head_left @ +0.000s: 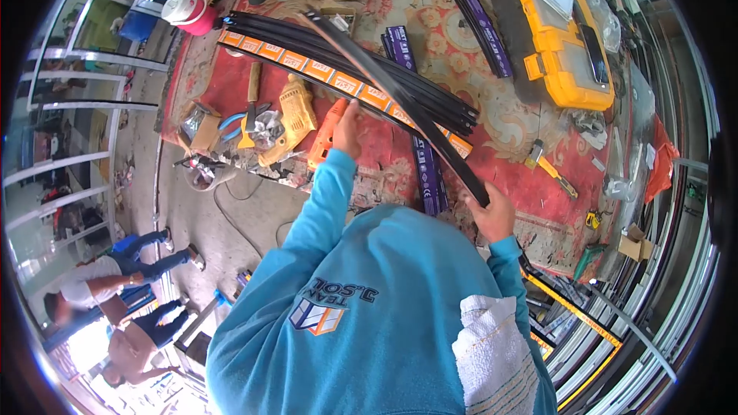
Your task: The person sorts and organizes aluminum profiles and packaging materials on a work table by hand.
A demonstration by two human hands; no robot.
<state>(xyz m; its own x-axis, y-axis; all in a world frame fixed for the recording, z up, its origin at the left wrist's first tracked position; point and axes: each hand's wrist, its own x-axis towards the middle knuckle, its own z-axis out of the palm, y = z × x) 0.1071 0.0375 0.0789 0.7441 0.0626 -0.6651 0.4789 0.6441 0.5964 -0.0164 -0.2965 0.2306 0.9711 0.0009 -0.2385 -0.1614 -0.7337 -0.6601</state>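
My right hand (490,211) is closed around the near end of a long dark metal profile (400,96), which slants up and left above the worktable. My left hand (348,132) is closed, its fingertips right at the lower edge of a profile with orange labels (319,70); what it holds, if anything, I cannot tell. Just left of that hand lies an orange power tool (327,134). Under the raised profile, a bundle of black profiles (307,42) lies beside the labelled one. Purple-wrapped strips (427,173) stretch beneath them.
A yellow tool case (550,61) stands at the back right, a hammer (555,167) nearer. On the left are a yellow power tool (289,119), a scraper (247,127) and a pink jug (188,11). Two people (96,280) are at the lower left. Metal frames line the right.
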